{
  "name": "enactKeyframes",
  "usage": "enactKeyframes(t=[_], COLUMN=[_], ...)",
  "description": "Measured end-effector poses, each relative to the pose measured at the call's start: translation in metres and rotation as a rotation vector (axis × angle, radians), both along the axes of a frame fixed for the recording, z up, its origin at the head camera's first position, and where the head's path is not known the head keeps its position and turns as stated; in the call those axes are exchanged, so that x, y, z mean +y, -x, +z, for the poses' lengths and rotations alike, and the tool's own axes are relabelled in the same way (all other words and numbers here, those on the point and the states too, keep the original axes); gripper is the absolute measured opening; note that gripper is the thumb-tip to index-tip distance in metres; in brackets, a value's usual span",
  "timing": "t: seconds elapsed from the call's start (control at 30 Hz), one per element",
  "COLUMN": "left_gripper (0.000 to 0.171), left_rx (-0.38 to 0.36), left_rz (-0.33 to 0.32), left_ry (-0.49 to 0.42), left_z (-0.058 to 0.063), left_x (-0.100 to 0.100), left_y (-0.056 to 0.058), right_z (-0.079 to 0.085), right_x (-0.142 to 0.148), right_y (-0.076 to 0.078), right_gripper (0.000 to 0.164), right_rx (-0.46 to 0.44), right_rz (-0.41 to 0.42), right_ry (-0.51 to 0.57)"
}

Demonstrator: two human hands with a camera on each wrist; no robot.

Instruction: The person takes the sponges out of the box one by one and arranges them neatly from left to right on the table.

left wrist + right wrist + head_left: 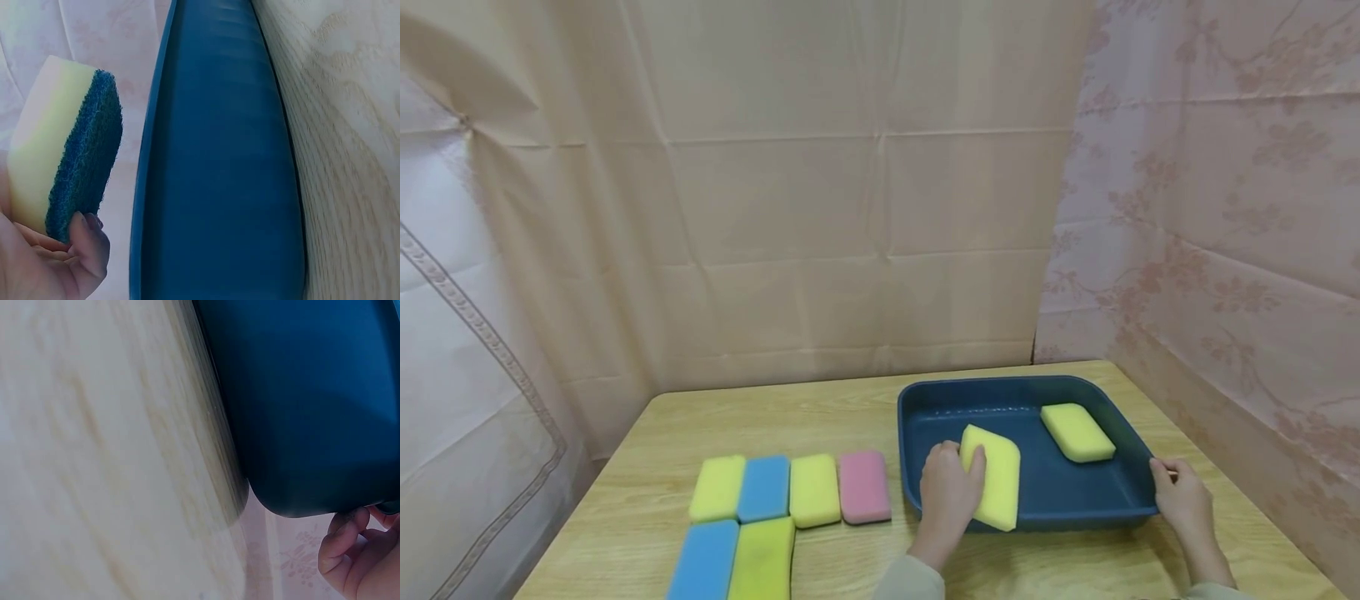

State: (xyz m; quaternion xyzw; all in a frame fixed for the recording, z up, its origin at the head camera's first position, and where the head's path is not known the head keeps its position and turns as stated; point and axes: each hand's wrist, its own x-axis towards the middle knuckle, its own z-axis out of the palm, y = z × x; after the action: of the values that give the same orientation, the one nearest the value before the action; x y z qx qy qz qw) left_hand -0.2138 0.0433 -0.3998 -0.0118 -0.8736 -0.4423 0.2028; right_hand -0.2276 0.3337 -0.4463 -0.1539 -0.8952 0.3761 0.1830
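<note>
My left hand (950, 493) grips a yellow sponge (997, 479), tilted up over the near left part of a dark blue tray (1045, 525). In the left wrist view the sponge (47, 140) shows a dark green-blue scouring layer (90, 147) on one face, with fingertips curled against it. A second yellow sponge (1077, 432) lies inside the tray at the right. My right hand (1183, 497) pinches the tray's rim at its near right corner; in the right wrist view, curled fingers (347, 534) sit at the edge of the blue wall (312, 425).
Left of the tray, sponges lie in two rows: a yellow one (717, 489), a blue one (764, 489), another yellow (815, 490) and a pink one (864, 487) behind, blue (703, 560) and yellow-green (762, 558) in front. Curtains (850, 208) hang behind the wooden table (850, 567).
</note>
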Motion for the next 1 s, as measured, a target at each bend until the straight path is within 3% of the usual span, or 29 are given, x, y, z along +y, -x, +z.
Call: enactKeyframes(t=[0.1, 0.37, 0.77, 1.0], left_gripper=[0.029, 0.031, 0.032, 0.028], left_rx=[-0.001, -0.005, 0.002, -0.046], left_rz=[0.018, 0.035, -0.017, -0.039], left_ry=[-0.019, 0.075, -0.031, -0.102], left_z=[0.002, 0.004, 0.0, -0.001], left_x=[-0.005, -0.014, -0.039, -0.055], left_y=[-0.004, -0.011, -0.025, -0.034], right_z=[0.001, 0.003, 0.002, 0.002], right_x=[0.0, 0.001, 0.002, 0.0], right_y=[0.0, 0.0, 0.001, 0.001], right_gripper=[0.035, 0.033, 0.038, 0.039], right_rx=[0.011, 0.015, -0.035, -0.037], right_rz=[-0.001, -0.01, 0.001, 0.002], right_ry=[-0.004, -0.007, 0.005, 0.015])
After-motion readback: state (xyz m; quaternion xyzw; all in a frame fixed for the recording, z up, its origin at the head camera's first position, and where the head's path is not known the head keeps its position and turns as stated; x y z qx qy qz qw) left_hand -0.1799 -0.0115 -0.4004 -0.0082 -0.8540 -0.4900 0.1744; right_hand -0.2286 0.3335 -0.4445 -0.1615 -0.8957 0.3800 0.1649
